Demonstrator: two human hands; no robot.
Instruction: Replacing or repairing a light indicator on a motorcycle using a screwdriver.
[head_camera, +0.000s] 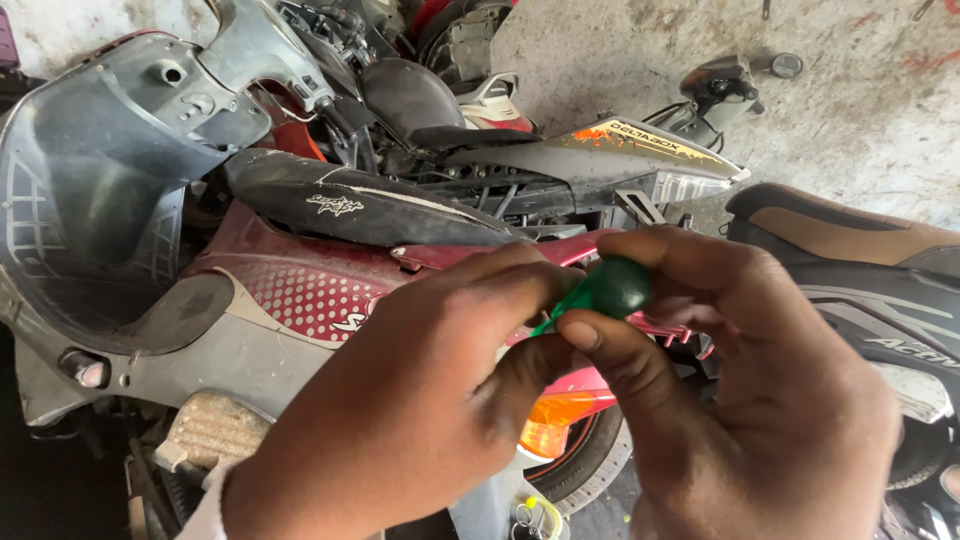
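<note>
both hands fill the foreground, meeting over a small green tool handle (612, 287), rounded and glossy at its end, with a narrower green stem running down and to the left into the grip. right hand (770, 400) pinches the rounded end between thumb and forefinger, the thumb tip pressed against its underside and the other fingers curled above it. left hand (420, 400) closes around the stem from the left, fingers folded over it and the thumb tucked beneath, so whatever lies below the stem is hidden. a white sleeve cuff (208, 510) shows at the left wrist. just behind the hands stands a maroon scooter (300, 290) with a dotted white pattern on its side panel, a worn black seat (350, 205) on top and an orange tail lamp (555, 420) partly covered by the left hand. its grey front panel (90, 180) rises at the far left. behind it sits a silver motorcycle tail (620, 150) with orange markings. at the right edge is another scooter with a brown and black seat (840, 235). beyond them is a stained concrete wall (860, 90).
</note>
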